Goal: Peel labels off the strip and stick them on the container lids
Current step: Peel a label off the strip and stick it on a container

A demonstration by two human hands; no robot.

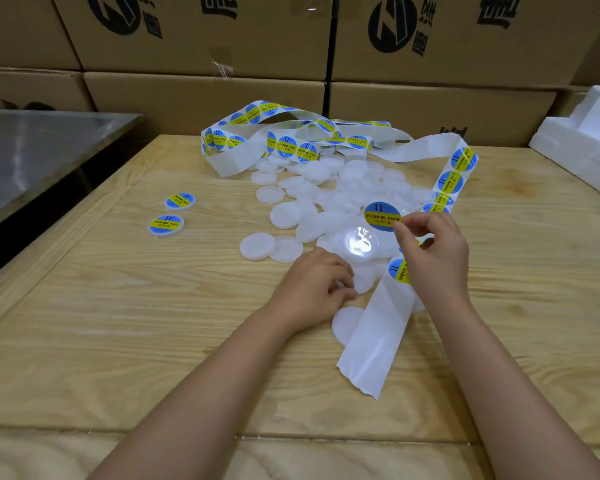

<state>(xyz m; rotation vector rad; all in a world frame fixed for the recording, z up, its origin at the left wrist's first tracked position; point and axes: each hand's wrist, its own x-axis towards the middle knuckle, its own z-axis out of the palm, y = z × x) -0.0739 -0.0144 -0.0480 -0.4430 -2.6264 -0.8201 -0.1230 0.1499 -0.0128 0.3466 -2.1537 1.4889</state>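
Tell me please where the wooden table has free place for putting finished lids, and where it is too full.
Free: the wide near-left table top between the two labelled lids and the left hand; also the right side between the label strip and the foam blocks. Crowded: the centre, where blank lids pile under the looping strip.

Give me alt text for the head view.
The right hand pinches a peeled blue-and-yellow label above a pile of white lids on a table, while the left hand grips one lid beside the strip. Two labelled lids lie at left.
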